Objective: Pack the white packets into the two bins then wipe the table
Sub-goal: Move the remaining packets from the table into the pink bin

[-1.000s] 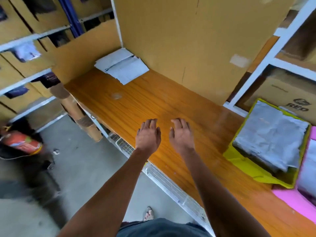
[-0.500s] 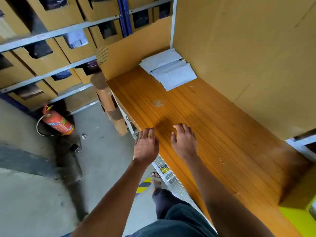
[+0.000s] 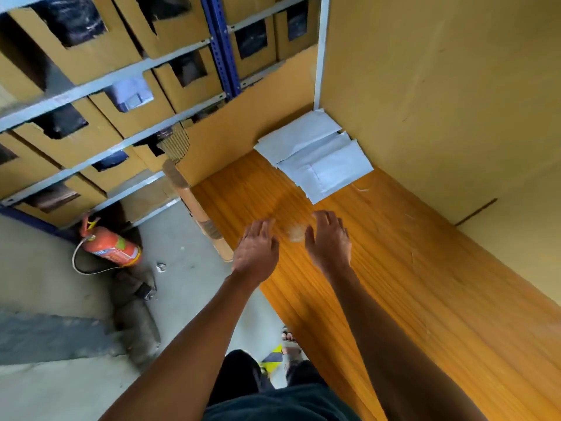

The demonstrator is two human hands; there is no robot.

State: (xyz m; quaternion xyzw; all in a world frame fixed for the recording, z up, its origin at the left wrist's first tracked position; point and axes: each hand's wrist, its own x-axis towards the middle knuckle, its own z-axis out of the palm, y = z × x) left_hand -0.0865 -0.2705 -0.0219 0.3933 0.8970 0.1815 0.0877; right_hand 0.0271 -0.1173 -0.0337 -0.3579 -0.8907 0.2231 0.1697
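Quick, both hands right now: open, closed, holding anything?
Left hand: open, empty, over the table edge.
Right hand: open, empty, short of the white packets.

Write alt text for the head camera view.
Both bare hands, left hand and right hand, reach open over a wooden table toward a stack of white packets in its far corner against cardboard walls. A red fire extinguisher lies on the floor left.
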